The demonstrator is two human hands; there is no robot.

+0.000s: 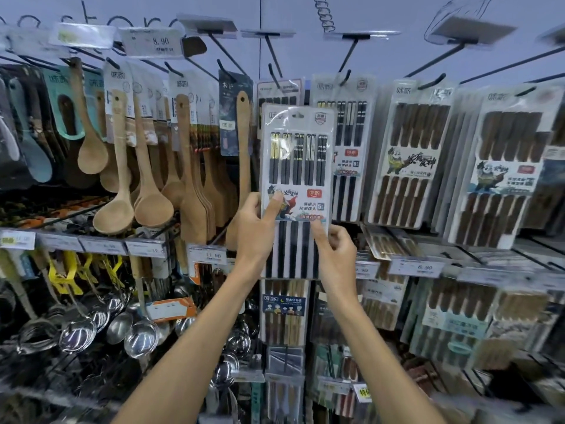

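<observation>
Step in hand: judging by the pose, the chopstick pack is being hung on or lifted off a peg hook. It is held free in front of the display, with no hook through it.
Pack position: upright and face out, at the middle of the rack. It covers part of the hanging black chopstick packs behind it. The wooden spoons are to its left and the brown wooden chopstick packs to its right.
Left hand: the left hand pinches the pack's left edge at the printed label, thumb flat on the front. The other fingers are hidden behind the card.
Right hand: the right hand pinches the lower right edge just below the label, with one fingertip on the front and the remaining fingers curled in beside the pack.
Arms: both forearms reach up and forward from below and converge on the pack, wrists slightly bent back.
Doing it well: keep the card vertical and steer by the hang hole at the top, lining it up with the hook's upturned tip before sliding it along.
Grip advice: both grips sit low, so the top can sway. A higher hold with one hand would steady the hole.
Risk: the neighbouring packs hang close and could be knocked.
</observation>
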